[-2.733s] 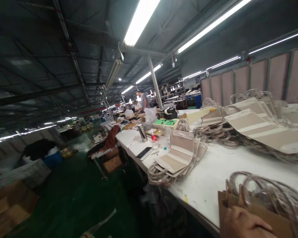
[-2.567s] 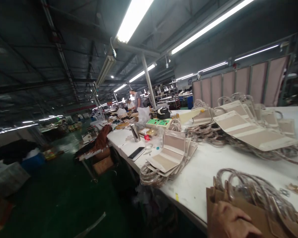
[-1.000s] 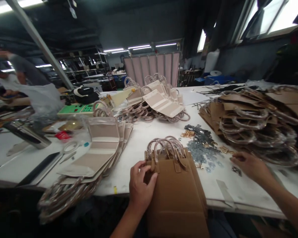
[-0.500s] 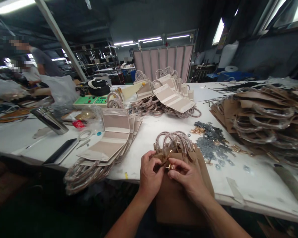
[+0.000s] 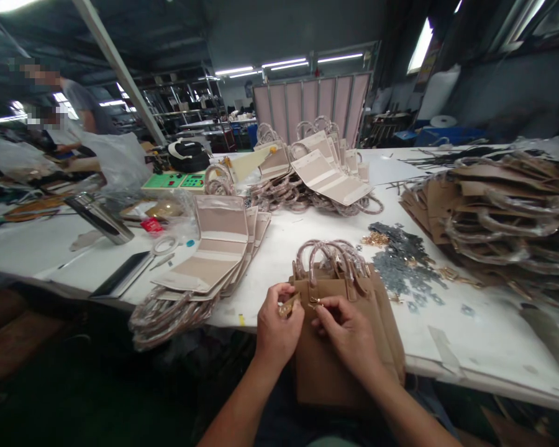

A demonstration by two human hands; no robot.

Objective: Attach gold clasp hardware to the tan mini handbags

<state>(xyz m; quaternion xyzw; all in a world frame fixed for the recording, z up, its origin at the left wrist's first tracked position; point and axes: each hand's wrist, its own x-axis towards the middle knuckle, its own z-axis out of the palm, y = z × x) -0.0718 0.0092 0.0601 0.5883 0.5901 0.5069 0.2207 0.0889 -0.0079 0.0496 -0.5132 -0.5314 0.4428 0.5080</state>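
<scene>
The brown bag lies at the lower centre of the frame, leaning on the table edge. The left hand pinches a small brown tab beside the bag's upper left corner; the right hand pinches what looks like a gold fitting between thumb and finger. The bag is probably light and fairly stiff, best held by its flat sides, since the plastic-wrapped handles may slip. The fitting seems hard and easily dropped, so fingertips suit its edges.
</scene>
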